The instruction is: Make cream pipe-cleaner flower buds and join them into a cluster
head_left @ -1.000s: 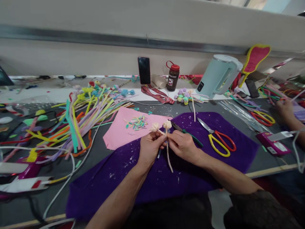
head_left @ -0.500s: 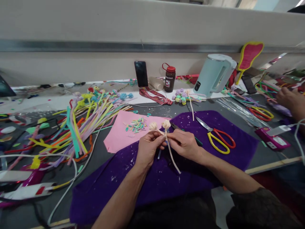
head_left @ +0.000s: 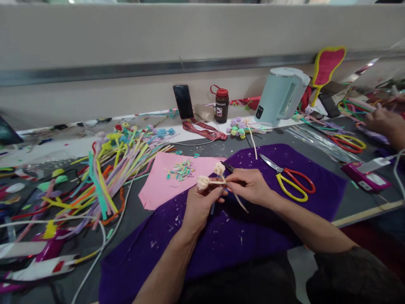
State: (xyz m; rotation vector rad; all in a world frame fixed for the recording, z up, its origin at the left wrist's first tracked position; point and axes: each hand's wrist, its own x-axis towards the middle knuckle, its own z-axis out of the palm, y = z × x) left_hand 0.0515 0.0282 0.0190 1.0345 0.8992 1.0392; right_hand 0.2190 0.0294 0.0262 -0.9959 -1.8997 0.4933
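Note:
Over the purple cloth (head_left: 240, 261), both of my hands are closed on cream pipe-cleaner flowers. My left hand (head_left: 198, 209) pinches around the stems just below one balled flower head (head_left: 203, 183). A second cream flower head (head_left: 219, 168) stands a little above and to the right of it. Fingertips of my right hand (head_left: 249, 185) grip a cream stem where the stems meet, and a loose stem end hangs below toward the right. Dark pliers (head_left: 226, 166) lie partly hidden behind my right hand. Scissors (head_left: 292, 181) with red and yellow handles rest open on the cloth to the right.
Cut pipe-cleaner bits (head_left: 182, 169) lie on a pink sheet (head_left: 155, 185). A pile of colored pipe cleaners (head_left: 126, 164) spreads left. Behind stand a phone (head_left: 182, 101), a bottle (head_left: 222, 107) and a kettle (head_left: 278, 97). Another person's hand (head_left: 384, 124) is at far right.
One flower has swung down and left, so its stem now lies nearly level between my hands. The hanging stem end has moved up and right. The view has tilted slightly.

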